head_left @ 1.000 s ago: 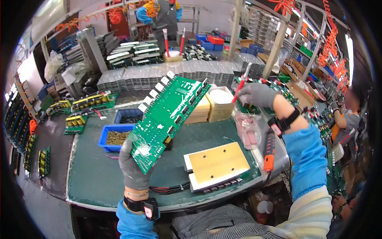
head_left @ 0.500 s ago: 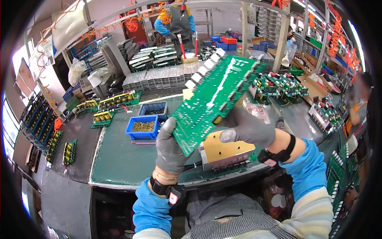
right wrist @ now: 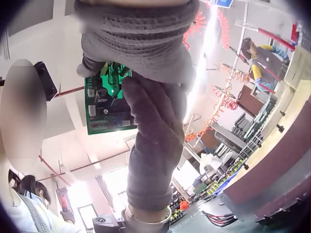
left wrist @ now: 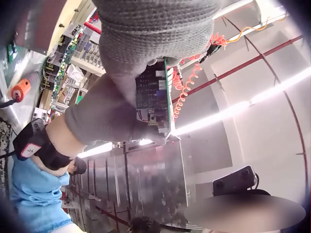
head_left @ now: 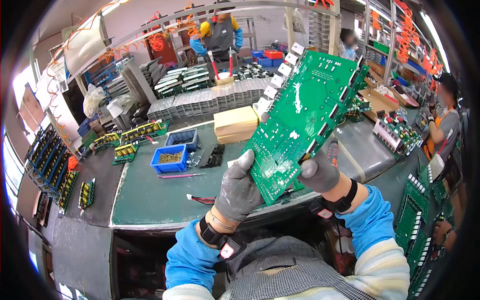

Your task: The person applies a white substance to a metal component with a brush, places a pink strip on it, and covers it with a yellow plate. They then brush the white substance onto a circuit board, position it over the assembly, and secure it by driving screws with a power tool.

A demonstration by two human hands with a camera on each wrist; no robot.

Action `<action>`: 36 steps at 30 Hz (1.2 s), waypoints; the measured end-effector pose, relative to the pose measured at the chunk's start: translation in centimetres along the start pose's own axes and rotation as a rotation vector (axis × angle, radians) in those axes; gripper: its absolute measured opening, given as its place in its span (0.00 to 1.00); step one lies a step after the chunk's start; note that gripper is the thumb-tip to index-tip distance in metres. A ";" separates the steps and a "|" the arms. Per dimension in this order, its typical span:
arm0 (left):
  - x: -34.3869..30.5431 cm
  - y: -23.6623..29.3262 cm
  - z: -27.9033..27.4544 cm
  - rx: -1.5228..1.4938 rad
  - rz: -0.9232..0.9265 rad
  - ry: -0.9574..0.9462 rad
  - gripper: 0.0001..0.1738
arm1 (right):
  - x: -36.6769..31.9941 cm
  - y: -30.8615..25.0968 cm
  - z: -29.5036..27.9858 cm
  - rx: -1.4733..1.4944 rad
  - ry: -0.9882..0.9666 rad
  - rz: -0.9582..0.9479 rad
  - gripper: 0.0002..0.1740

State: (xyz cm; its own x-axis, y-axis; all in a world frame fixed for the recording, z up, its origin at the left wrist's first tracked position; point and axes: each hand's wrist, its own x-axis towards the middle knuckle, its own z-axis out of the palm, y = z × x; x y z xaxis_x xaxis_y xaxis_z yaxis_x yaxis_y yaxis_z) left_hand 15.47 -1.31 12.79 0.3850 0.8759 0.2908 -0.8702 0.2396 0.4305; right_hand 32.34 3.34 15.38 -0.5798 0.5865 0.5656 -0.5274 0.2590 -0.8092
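A green circuit board (head_left: 305, 115) is held up, tilted, over the workbench with its solder side toward the head camera. White tabs line its left edge, and dark components show along the right. My gloved left hand (head_left: 240, 190) grips the lower left corner, thumb on the face. At the lower right edge, my gloved right hand (head_left: 320, 172) holds the board, its fingers partly hidden behind. Components on the board's other side (left wrist: 151, 92) show in the left wrist view. Below the hands, a block with a yellowish top (right wrist: 272, 158) appears in the right wrist view.
Blue bins (head_left: 170, 158) with small brass-coloured parts stand left on the green bench (head_left: 135, 200). Beside them are black strips (head_left: 212, 156) and a pink stick (head_left: 181, 175). A yellow stack (head_left: 235, 125) sits behind. An orange-handled tool (head_left: 333, 150) lies right; another person (head_left: 442, 120) works farther right.
My right hand came from a red-handled brush at the right to the board's lower edge. The board moved right and rose, with the left hand still gripping it. The head view shifted.
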 end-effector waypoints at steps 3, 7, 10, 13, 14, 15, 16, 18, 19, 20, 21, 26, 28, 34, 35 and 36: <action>0.1 -1.0 0.9 0.009 0.014 0.013 0.29 | -1.1 -0.6 0.1 0.164 0.002 0.043 0.51; -0.4 -1.4 1.3 0.259 0.073 -0.020 0.22 | -3.0 1.8 -3.9 0.484 -0.024 0.099 0.29; -0.5 -2.2 1.5 0.196 0.050 0.011 0.19 | -3.7 -1.4 -1.2 0.590 0.112 0.215 0.32; 0.1 -2.3 -0.4 0.314 0.057 0.016 0.20 | -3.1 -0.3 -1.0 0.591 0.108 0.032 0.43; 0.5 -2.6 -1.6 0.518 0.136 -0.045 0.21 | -2.8 0.1 -1.5 0.559 0.101 -0.013 0.44; 1.0 -3.1 -2.3 0.722 0.227 -0.106 0.22 | -2.8 0.2 -1.9 0.528 0.087 -0.056 0.45; 1.5 -3.5 -1.6 0.655 0.203 -0.118 0.22 | -3.1 -0.6 -2.0 0.489 0.108 -0.055 0.47; 2.0 -3.4 -0.9 0.700 0.158 -0.096 0.20 | -3.3 -1.4 -2.5 0.414 0.097 -0.035 0.48; 2.4 -3.8 -1.2 1.077 0.341 -0.130 0.21 | -3.3 -1.9 -2.7 0.377 0.087 -0.024 0.49; 2.6 -4.1 -1.5 1.273 0.454 -0.128 0.22 | -3.4 -2.4 -2.9 0.355 0.100 0.021 0.51; 2.5 -3.9 -1.8 1.475 0.568 -0.120 0.23 | -3.4 -2.8 -2.9 0.332 0.100 0.008 0.52; 2.7 -3.8 -1.4 1.461 0.540 -0.128 0.27 | -2.7 -3.7 -2.7 0.267 0.125 0.007 0.52; 2.5 -3.2 -0.8 1.347 0.409 -0.179 0.29 | -2.5 -3.8 -2.8 0.275 0.148 0.039 0.51; 1.0 2.5 -4.2 0.208 -0.207 -0.059 0.36 | -1.7 -5.9 -4.2 0.205 0.239 -0.110 0.40; 0.1 3.8 -4.4 0.167 -0.210 -0.030 0.37 | -2.0 -7.2 -4.5 0.162 0.227 -0.070 0.43; -0.7 4.7 -4.1 0.133 -0.177 -0.090 0.35 | -2.3 -8.2 -5.0 0.114 0.233 -0.050 0.45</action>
State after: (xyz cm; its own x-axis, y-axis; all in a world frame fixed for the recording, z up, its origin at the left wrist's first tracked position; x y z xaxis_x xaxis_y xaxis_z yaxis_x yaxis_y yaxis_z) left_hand 9.83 0.95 11.13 0.5590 0.7828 0.2733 -0.7409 0.3236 0.5886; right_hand 41.07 3.70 19.93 -0.3996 0.7391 0.5423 -0.6264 0.2118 -0.7502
